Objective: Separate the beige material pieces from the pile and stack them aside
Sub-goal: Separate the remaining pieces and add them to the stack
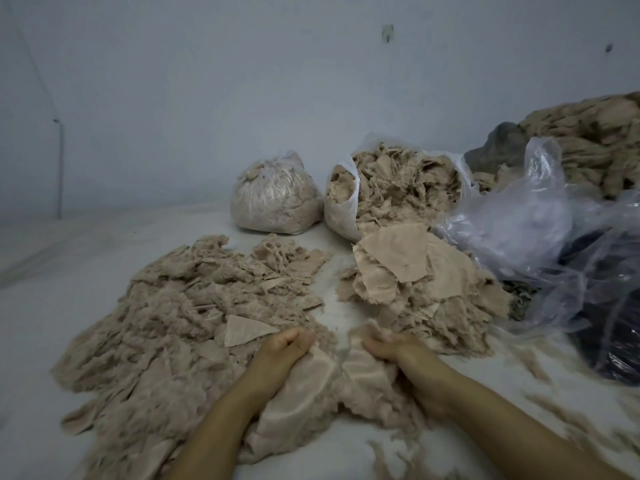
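A wide pile of frayed beige material [180, 306] covers the white floor on the left. A smaller stack of flatter beige pieces [412, 271] lies to the right of it. Between the two, close to me, lies a bunched beige piece [311, 386]. My left hand [282, 351] grips its left part with curled fingers. My right hand [391, 348] grips its right part, fingers curled round frayed fibres. The two hands are a short way apart.
A tied clear bag of beige scraps [275, 195] and an open white bag full of scraps [391, 188] stand at the back. Crumpled clear plastic [526, 220] and a dark bundle [609, 334] lie at right. Another beige heap [595, 147] rises at far right.
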